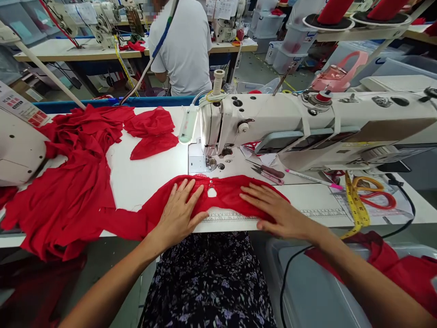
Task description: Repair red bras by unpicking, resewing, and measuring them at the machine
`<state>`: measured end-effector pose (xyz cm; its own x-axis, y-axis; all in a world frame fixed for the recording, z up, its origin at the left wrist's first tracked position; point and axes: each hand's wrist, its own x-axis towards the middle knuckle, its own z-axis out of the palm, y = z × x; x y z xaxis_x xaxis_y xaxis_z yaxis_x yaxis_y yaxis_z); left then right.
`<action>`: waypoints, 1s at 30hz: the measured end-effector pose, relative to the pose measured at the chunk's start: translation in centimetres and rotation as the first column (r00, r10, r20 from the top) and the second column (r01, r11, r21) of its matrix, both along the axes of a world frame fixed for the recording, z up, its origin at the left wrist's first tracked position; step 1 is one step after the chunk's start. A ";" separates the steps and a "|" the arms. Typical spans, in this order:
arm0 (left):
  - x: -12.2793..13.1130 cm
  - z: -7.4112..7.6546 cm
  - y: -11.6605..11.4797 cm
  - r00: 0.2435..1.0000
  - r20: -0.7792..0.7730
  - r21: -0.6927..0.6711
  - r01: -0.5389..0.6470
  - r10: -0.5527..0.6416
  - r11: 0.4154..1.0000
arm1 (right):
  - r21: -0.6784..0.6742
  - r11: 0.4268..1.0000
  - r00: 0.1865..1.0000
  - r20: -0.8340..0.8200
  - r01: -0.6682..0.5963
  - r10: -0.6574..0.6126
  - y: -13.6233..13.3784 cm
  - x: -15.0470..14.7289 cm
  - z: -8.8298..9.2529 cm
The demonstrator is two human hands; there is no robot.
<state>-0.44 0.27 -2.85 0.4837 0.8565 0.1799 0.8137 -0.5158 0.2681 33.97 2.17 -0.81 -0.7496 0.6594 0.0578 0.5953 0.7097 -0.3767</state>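
Observation:
A red fabric piece (pixel 227 193) lies spread along the front of the white sewing table (pixel 129 182), with a small hole near its middle. My left hand (pixel 180 209) rests flat on the part left of the hole, fingers spread. On the right part lies my right hand (pixel 275 209), its fingers stretched out and its thumb near the table edge. Just behind the cloth stands the sewing machine (pixel 259 114), its presser foot (pixel 210 162) apart from the fabric. A printed ruler (pixel 232 217) runs along the table under the cloth's front edge.
Heaped red fabric (pixel 78 168) covers the table's left side. Snips (pixel 268 173), a pink-tipped pen (pixel 312 178), a yellow tape measure (pixel 357 205) and scissors (pixel 377 199) lie right. Below is a grey bin (pixel 314 282). A person in white (pixel 186 45) sits beyond.

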 end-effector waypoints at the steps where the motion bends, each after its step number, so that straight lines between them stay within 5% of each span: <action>1: 0.1 0.1 -0.1 1.000 0.002 0.002 -0.002 0.002 1.000 | -0.030 1.000 0.999 -0.054 0.001 -0.003 0.7 0.2 0.4; 9: 1.5 0.9 1.0 0.959 0.283 0.180 -0.041 -0.012 0.983 | 0.150 0.937 0.856 -0.470 0.316 -0.214 0.9 -7.1 0.8; 12: 1.9 0.8 1.9 0.954 0.296 0.157 -0.010 -0.037 0.988 | 0.158 0.961 0.934 -0.316 0.226 -0.168 1.2 -9.0 0.0; 17: 0.9 0.8 3.3 0.996 0.065 -0.011 0.054 -0.053 0.998 | 0.149 0.983 0.994 -0.035 0.106 -0.102 2.7 -8.3 -0.7; 30: 0.8 1.3 3.2 1.000 0.008 -0.005 0.023 -0.023 1.000 | 0.122 0.991 0.999 -0.016 0.047 -0.046 3.6 -7.7 0.1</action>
